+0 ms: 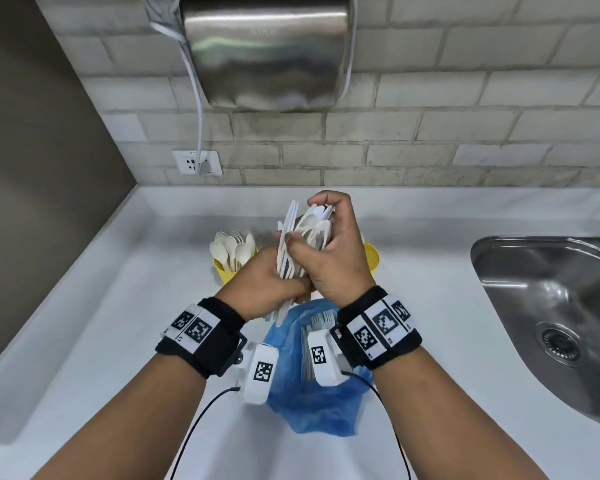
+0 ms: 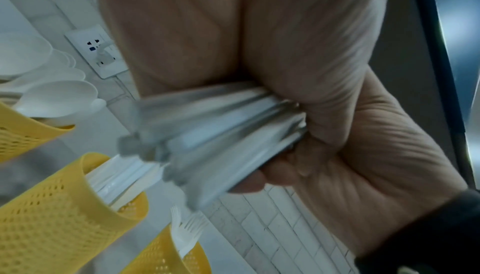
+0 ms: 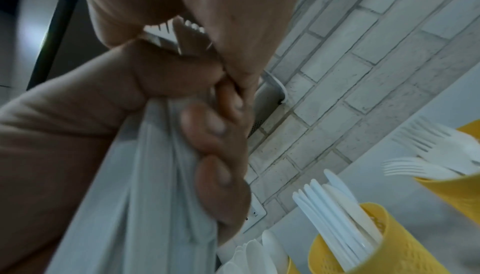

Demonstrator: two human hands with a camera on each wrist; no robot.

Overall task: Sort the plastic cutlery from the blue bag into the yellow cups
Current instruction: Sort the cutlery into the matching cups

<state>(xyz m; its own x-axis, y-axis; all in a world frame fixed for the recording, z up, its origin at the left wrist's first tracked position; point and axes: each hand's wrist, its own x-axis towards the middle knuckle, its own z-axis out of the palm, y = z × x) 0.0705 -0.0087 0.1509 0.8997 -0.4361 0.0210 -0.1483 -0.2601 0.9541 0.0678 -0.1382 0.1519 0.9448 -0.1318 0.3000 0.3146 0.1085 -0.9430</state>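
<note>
**Above the blue bag, a fistful of white cutlery**

Over the white counter [image 1: 84, 306] my left hand [image 1: 257, 289] clamps the handles of a cutlery bundle [image 1: 302, 237]; my right hand [image 1: 333, 251] curls round its smooth, thin heads. Crinkled blue bag [image 1: 319, 407] lies beneath. Perforated yellow cups [image 2: 52, 206] hold spoons [image 1: 232, 247], knives [image 3: 335, 217] and forks [image 3: 431, 155]. No writing is legible.

White cutlery [image 1: 300, 237], perforated yellow cups [image 2: 59, 206], translucent blue bag [image 1: 319, 400].
</note>
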